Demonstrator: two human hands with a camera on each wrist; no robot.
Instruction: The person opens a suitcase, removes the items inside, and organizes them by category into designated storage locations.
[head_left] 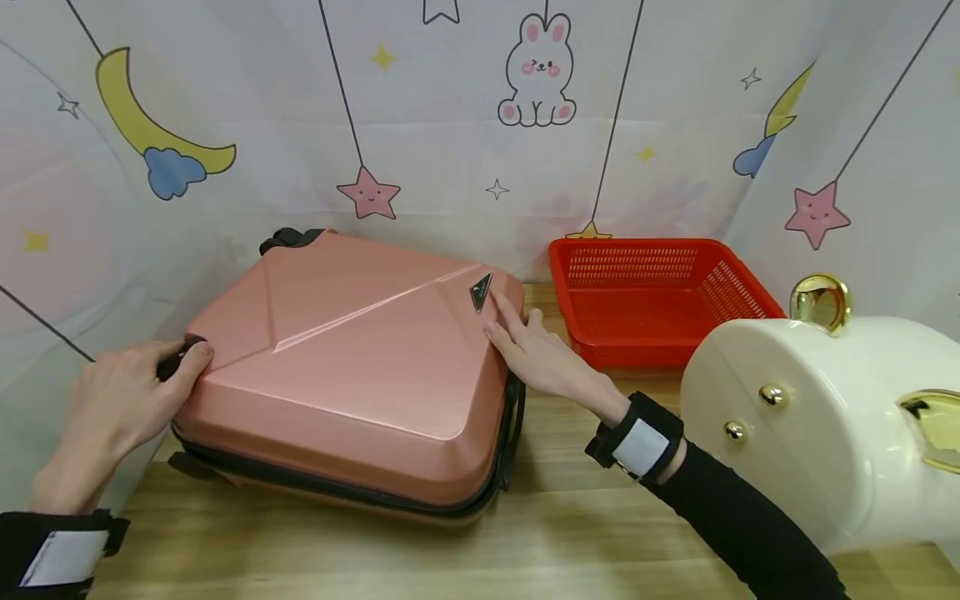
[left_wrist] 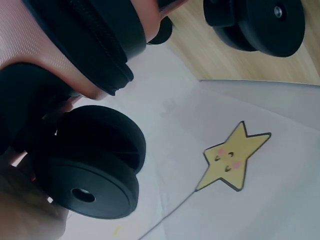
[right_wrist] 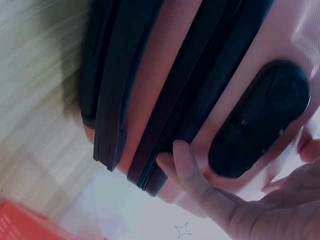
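A glossy pink hard-plastic suitcase, smooth-shelled with a matt black zip band, lies on a pale wood-grain tabletop. Its matt black plastic wheel shows beside printed cloth. Nearby sit a perforated red plastic basket and a glossy cream case with polished gold metal studs.

We seem to be in a staged play corner or child's room set. A printed backdrop with moons, stars and a bunny hangs behind a wooden tabletop, where a small pink suitcase and red basket sit.
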